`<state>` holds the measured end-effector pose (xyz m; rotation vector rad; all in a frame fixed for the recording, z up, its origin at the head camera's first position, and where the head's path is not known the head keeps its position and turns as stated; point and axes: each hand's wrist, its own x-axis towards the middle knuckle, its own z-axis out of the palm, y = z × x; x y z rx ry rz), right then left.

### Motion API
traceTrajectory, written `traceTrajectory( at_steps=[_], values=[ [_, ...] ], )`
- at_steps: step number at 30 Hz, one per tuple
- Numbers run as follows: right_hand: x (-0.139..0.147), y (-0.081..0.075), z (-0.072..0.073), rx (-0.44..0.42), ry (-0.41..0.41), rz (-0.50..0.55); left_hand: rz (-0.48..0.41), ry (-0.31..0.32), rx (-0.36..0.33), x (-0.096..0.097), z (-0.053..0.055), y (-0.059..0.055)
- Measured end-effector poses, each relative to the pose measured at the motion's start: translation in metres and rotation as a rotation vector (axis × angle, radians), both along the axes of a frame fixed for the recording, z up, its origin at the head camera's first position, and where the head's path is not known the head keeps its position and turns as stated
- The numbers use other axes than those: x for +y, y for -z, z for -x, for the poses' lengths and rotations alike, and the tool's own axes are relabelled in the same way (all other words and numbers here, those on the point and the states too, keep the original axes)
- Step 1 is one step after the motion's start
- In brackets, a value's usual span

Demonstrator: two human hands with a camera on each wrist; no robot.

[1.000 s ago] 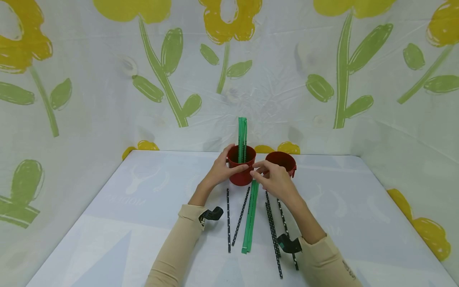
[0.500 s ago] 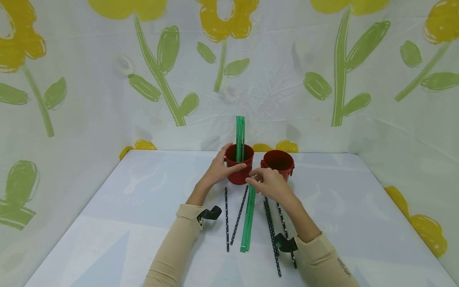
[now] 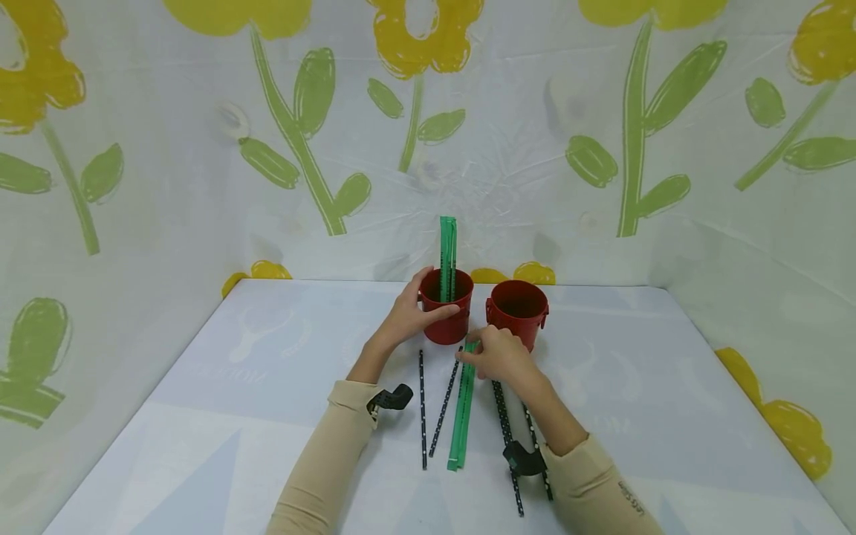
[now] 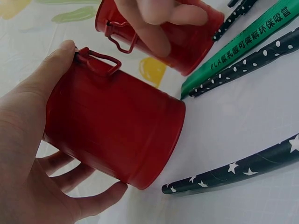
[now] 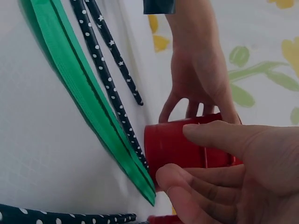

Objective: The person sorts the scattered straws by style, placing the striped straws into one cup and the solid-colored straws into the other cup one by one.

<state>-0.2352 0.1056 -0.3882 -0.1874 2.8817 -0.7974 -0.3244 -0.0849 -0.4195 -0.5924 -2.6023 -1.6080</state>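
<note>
My left hand (image 3: pixel 406 316) grips a small red bucket (image 3: pixel 446 331) from its left side, thumb across the front and fingers behind. Green-wrapped straws (image 3: pixel 448 249) stand upright inside that bucket. Below it on the table lie more green-wrapped straws (image 3: pixel 461 427), printed with dark characters. My right hand (image 3: pixel 503 357) hovers over their far end, in front of a second red bucket (image 3: pixel 528 325). In the right wrist view its thumb and fingers stand apart, with nothing between them. A black dotted paper straw (image 5: pixel 100 63) lies beside the green wrapper (image 5: pixel 79 88).
A black straw with white stars (image 4: pixel 233 168) lies left of the dotted one. Several more black patterned straws (image 3: pixel 501 405) lie under the right forearm. The table (image 3: pixel 267 416) meets a flower-printed sheet (image 3: pixel 495 171) at its far edge.
My right hand has come down and slightly toward me, from the front of the second bucket to the green straws' far end. My left hand stays on its bucket.
</note>
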Motion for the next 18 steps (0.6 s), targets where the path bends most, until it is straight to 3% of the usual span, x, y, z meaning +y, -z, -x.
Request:
traceTrajectory(
  at_steps=[18],
  values=[
    [-0.014, 0.015, -0.010, -0.098, 0.066, -0.130, -0.003, -0.007, -0.006, 0.000, 0.000, 0.001]
  ],
)
